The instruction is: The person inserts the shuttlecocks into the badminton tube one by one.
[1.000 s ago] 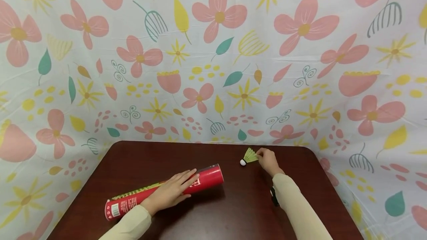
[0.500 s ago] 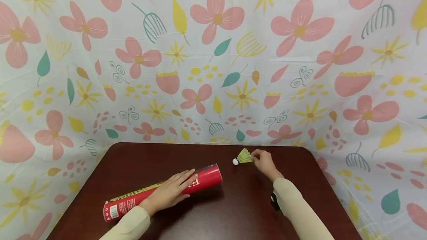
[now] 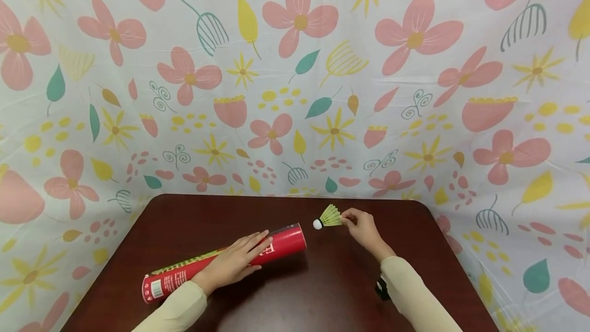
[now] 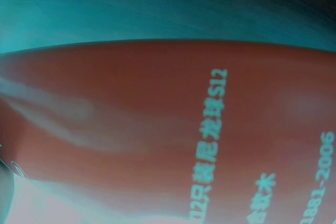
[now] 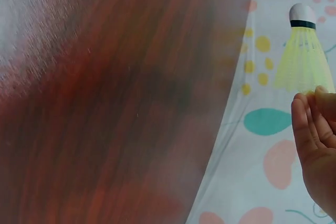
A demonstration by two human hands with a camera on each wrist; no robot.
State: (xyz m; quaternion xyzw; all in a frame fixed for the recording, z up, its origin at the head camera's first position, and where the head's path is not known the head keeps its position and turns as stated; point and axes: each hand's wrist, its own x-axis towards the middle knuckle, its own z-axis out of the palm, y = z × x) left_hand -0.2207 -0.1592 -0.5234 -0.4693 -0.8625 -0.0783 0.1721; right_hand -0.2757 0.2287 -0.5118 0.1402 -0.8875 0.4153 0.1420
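Observation:
A red shuttlecock tube [image 3: 281,245] with white lettering lies slanted on the dark table, its right end toward the back. My left hand [image 3: 232,262] rests over its middle, with fingers fairly straight along the top and the thumb on the near side. In the left wrist view the red tube [image 4: 157,103] fills most of the picture. With its fingertips my right hand [image 3: 364,227] pinches the feather edge of a yellow shuttlecock [image 3: 330,216]. The white cork points left, toward the tube's right end, with a gap between. In the right wrist view the shuttlecock [image 5: 304,56] appears cork up.
The dark reddish-brown table [image 3: 350,296] has rounded back corners. A flower-patterned cloth [image 3: 295,91] hangs close behind it and along both sides. On the right wrist is a black band [image 3: 382,289].
The right hand has carried the shuttlecock leftward, closer to the tube's right end. The left hand and the tube have stayed nearly in place; the head view has shifted slightly.

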